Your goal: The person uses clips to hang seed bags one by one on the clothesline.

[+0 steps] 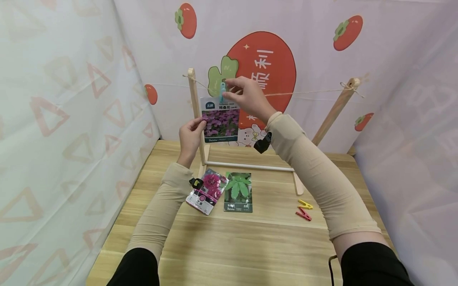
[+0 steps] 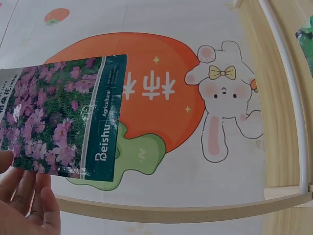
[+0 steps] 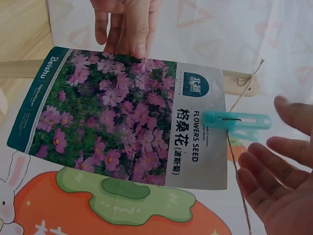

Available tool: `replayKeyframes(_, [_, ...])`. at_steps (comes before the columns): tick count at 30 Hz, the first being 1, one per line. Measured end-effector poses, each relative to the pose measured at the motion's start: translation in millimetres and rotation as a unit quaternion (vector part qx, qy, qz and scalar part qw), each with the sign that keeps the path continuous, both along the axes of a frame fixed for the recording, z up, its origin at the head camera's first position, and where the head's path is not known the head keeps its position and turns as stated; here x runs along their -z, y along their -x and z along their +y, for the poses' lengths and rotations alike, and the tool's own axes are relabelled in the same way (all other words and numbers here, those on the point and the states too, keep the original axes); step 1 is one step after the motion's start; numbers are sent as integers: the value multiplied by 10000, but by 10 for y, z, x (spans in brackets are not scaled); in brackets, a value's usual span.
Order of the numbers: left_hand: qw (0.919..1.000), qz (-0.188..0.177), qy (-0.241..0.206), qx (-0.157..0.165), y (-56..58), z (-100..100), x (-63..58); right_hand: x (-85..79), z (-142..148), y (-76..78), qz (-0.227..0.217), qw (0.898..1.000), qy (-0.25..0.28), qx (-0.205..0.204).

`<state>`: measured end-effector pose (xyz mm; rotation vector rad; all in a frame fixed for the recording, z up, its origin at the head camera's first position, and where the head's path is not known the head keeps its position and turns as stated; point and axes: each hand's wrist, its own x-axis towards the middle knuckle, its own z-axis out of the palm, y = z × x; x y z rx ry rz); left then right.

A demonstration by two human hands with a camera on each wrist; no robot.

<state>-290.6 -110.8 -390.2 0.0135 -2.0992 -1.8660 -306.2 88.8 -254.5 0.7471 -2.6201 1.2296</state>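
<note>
A flower seed packet (image 1: 220, 123) with pink blossoms hangs at the twine (image 1: 304, 93) by a light blue clothespin (image 3: 239, 120). The clothespin bites the packet's top edge where the twine runs past. My left hand (image 1: 190, 139) pinches the packet's side edge between thumb and fingers, seen again in the right wrist view. Around the clothespin, my right hand (image 1: 250, 97) has its thumb and fingers spread; in the right wrist view a gap shows between these fingertips (image 3: 281, 103) and the clothespin.
The twine spans two wooden posts (image 1: 330, 113) joined low down by a white rod (image 1: 250, 166). On the table lie a magenta flower packet (image 1: 207, 192) and a green leaf packet (image 1: 238, 192). Yellow (image 1: 305, 204) and red (image 1: 303, 214) clothespins lie to the right.
</note>
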Motion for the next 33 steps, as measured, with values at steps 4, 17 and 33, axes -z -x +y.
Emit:
replayKeyframes(4, [10000,30,55,19,-3,-21,26,50,47,-46,325,9993,89,-143])
replayKeyframes(17, [9988,104,443,172,-78,-89,-6,225,157,-170,974,9952,104,-27])
replayKeyframes(33, [9806,128,1777,821,-237,-141,-25,516,274,-369,1372,9888,-591,-30])
